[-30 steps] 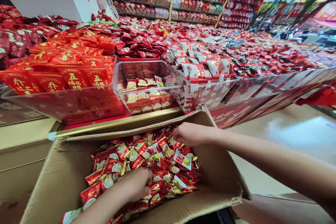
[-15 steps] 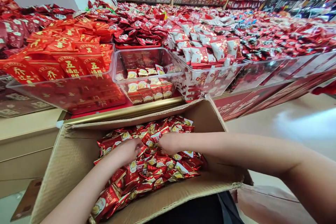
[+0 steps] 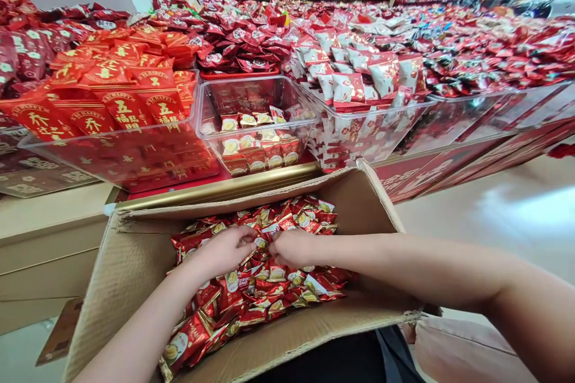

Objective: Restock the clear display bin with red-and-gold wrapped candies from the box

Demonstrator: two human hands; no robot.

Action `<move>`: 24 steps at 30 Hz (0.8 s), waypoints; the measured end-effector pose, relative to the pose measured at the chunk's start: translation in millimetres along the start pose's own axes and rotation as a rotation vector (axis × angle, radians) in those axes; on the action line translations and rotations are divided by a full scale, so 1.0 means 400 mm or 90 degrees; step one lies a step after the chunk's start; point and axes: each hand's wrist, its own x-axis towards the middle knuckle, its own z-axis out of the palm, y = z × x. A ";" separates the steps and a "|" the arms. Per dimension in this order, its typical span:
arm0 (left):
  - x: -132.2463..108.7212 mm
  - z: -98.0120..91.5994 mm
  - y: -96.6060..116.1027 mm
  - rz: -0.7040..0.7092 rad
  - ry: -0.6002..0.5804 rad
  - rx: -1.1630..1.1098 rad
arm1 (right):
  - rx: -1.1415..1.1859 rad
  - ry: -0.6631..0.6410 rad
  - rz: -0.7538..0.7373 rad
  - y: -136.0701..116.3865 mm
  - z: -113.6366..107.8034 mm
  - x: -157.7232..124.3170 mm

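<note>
Step in hand, as I judge it: sorting through or gathering small packets (image 3: 231, 290) inside the open cardboard box (image 3: 119, 281). Left hand (image 3: 229, 248) is half-curled, narrow gap between thumb and fingers; right hand (image 3: 294, 248) is curled tighter, fingertips down among the wrappers. Cannot tell if either grips a packet. Hands sit close together over the middle of the pile.

Next move, my guess: any lift calls for closing the fingers around loose packets and clearing the box's far edge, since the pile sits below the rim.

Materials: packets are shiny red foil, crimped gold ends, puffy pillow shape, pale round print, lying at all angles. Box is brown corrugated board, flat walls, rough cut edges. Just beyond it, a clear plastic tub (image 3: 236, 88), rounded corners, partly filled with similar-looking packets in neat rows. Left of that, flat orange-red pouches (image 3: 117, 81) with gold lettering; right, plump white-and-red bags (image 3: 348, 88). Smooth, glossy gold trim (image 3: 233, 187) runs along the counter edge below the tub.
</note>
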 end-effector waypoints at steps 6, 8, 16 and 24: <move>-0.030 0.003 0.051 0.084 -0.064 -0.153 | 0.194 0.261 -0.035 -0.008 -0.115 -0.056; -0.041 0.019 0.074 0.101 -0.069 -0.205 | 0.252 0.339 -0.026 -0.020 -0.129 -0.067; -0.082 0.042 0.121 0.141 -0.096 -0.487 | 0.263 0.477 -0.036 -0.056 -0.157 -0.091; -0.089 -0.021 0.119 0.155 -0.108 -0.325 | 0.287 0.497 -0.092 -0.029 -0.161 -0.079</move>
